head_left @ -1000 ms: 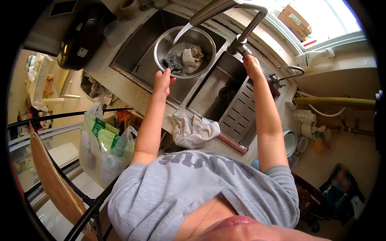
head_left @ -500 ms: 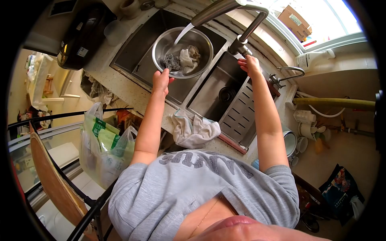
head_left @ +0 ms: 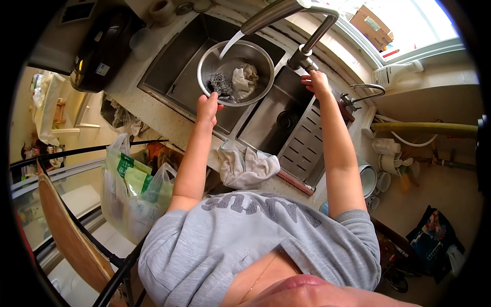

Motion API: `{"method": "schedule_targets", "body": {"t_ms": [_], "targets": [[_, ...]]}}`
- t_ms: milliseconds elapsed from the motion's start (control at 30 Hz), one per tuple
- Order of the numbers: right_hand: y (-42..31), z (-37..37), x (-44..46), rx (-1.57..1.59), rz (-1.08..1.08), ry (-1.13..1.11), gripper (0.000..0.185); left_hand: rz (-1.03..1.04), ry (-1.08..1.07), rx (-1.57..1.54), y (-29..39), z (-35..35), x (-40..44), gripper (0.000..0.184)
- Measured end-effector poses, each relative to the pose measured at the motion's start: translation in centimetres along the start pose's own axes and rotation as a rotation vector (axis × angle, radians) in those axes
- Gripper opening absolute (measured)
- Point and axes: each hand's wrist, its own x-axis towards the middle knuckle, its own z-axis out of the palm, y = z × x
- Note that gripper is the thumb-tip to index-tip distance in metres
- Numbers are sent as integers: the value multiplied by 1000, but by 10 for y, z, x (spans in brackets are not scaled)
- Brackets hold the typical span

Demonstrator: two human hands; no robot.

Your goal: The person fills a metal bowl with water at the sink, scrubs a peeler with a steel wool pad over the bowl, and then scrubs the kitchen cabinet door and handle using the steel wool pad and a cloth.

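Observation:
My left hand point(head_left: 207, 108) is closed on the near rim of a round stainless steel bowl point(head_left: 269, 82), which hangs tilted over the left sink basin. A grey steel wool scrubber point(head_left: 221, 84) and a wet whitish cloth point(head_left: 240, 84) lie inside the bowl. Water runs from the spout of the metal faucet point(head_left: 271, 16) into the bowl's far side. My right hand point(head_left: 318, 83) is at the faucet's base, just below its handle point(head_left: 310, 66). Its fingers are stretched out loosely; whether they touch the handle is hard to see.
The right basin point(head_left: 266, 115) has a drain and a slotted metal tray point(head_left: 305, 146). A damp white rag point(head_left: 248, 168) lies on the counter's front edge. Plastic bags point(head_left: 135, 189) hang at left. A dark appliance point(head_left: 105, 51) and a white jug point(head_left: 394, 74) stand behind.
The bowl in my left hand has shifted slightly to the right and nearer to me, so the water lands closer to its far rim. My right hand has hardly moved.

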Motion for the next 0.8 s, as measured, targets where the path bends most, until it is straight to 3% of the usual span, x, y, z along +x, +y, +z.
{"method": "schedule_targets", "body": {"t_ms": [567,667,700,767,800], "targets": [[4,2,3,45,-10,9,30,38,16,-12,6,3,4,17],[4,5,-5,391,98,-54,46,53,-18,-27,6,5,2,17],[15,10,2,583,167,-4,62,59,-14,-32,7,7,3,17],[13,29,-37,584,173,-125,72,71,-11,-42,6,8,1,17],[18,41,-50,423,122,-267,74,73,-6,-53,5,8,0,16]]}}
